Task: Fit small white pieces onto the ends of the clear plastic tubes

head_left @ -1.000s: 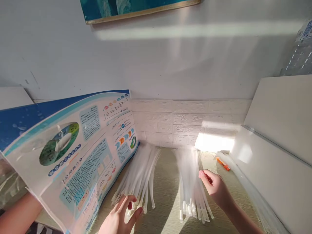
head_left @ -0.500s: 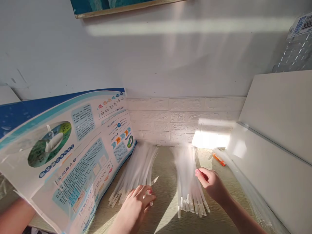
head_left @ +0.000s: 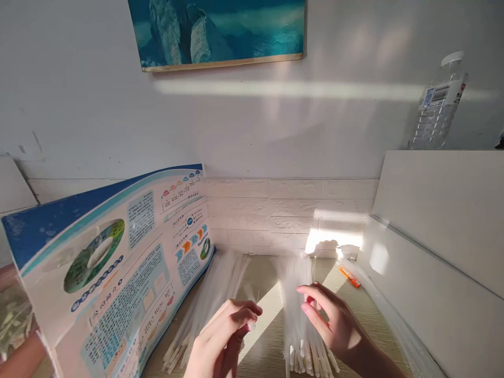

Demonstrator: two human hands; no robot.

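Two bundles of thin translucent strands with white tube-like ends lie on the table, a left bundle [head_left: 220,281] and a right bundle [head_left: 293,304]. My left hand [head_left: 224,336], in front of the left bundle, has thumb and fingers pinched on a small translucent piece [head_left: 252,326]; whether it is the end of a strand I cannot tell. Over the right side of the right bundle is my right hand [head_left: 334,320], its thumb and index finger apart and nothing visible between them. The white ends [head_left: 311,359] of that bundle show below it.
A printed board [head_left: 129,273] stands at the left, with another person's forearm [head_left: 29,357] behind it. An orange tool [head_left: 349,276] lies back right, beside more clear strands [head_left: 388,304]. White panels [head_left: 437,205] bound the right; a plastic bottle [head_left: 437,107] stands above them.
The view has tilted up. My left hand has risen from the white ends of the left bundle with the small piece in its pinch. My right hand's curled fingers have opened over the right bundle.
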